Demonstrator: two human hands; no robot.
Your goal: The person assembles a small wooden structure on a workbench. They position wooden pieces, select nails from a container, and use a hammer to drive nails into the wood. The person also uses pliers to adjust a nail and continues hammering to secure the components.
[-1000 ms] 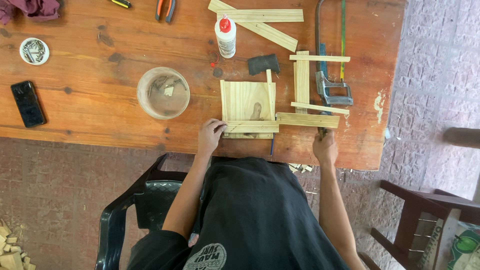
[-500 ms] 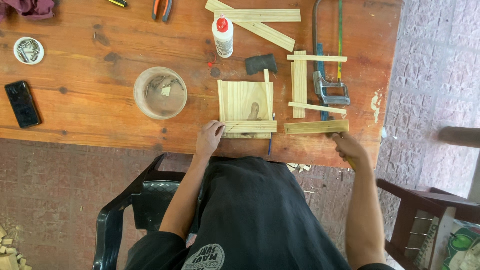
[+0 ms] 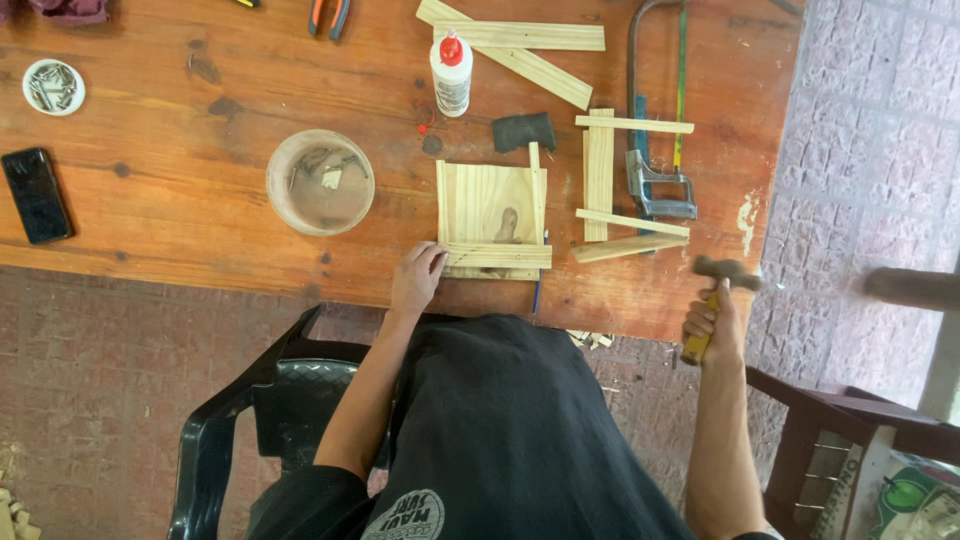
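Observation:
A square wooden panel (image 3: 490, 205) lies near the front edge of the wooden table (image 3: 200, 190), with a thin wooden strip (image 3: 497, 256) laid across its near side. My left hand (image 3: 416, 276) rests on the left end of that strip. My right hand (image 3: 712, 322) is off the table's right corner and grips a hammer (image 3: 722, 280) by its yellow handle, head up. A small nail seems to be at my left fingertips; it is too small to be sure.
Loose wooden strips (image 3: 630, 222), a hacksaw (image 3: 660, 100), a glue bottle (image 3: 452, 72), a black block (image 3: 523, 131), a clear bowl (image 3: 320, 181), a small dish of screws (image 3: 53, 87), a phone (image 3: 37, 194) and pliers (image 3: 330, 15) lie on the table. A black plastic chair (image 3: 260, 410) holds me.
My right hand left the loose strip at the table's front right, moved off the edge and now holds a hammer. My left hand stayed on the strip.

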